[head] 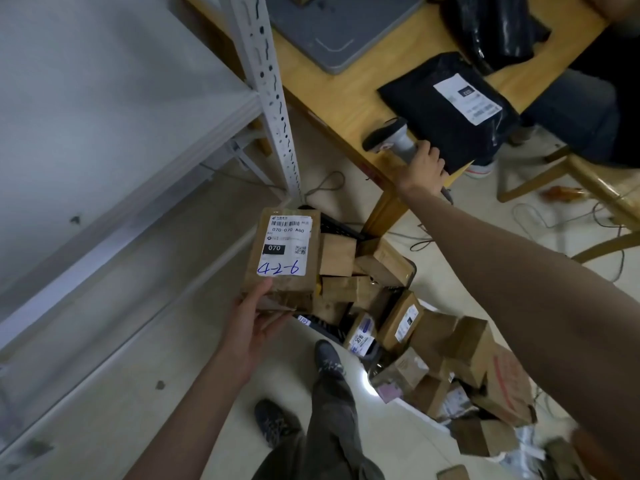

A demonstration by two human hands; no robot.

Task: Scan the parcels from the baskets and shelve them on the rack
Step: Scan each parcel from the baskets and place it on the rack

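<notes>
A brown cardboard parcel with a white label marked 4-2-6 was held up near the centre, just right of the white metal rack. The left hand gripped its near end, thumb on top and fingers curled beneath. Behind it a black basket held loose brown boxes. The right hand, fingers wrapped, clasped a grey handheld scanner at the wooden table's edge, beside a black mailer bag.
</notes>
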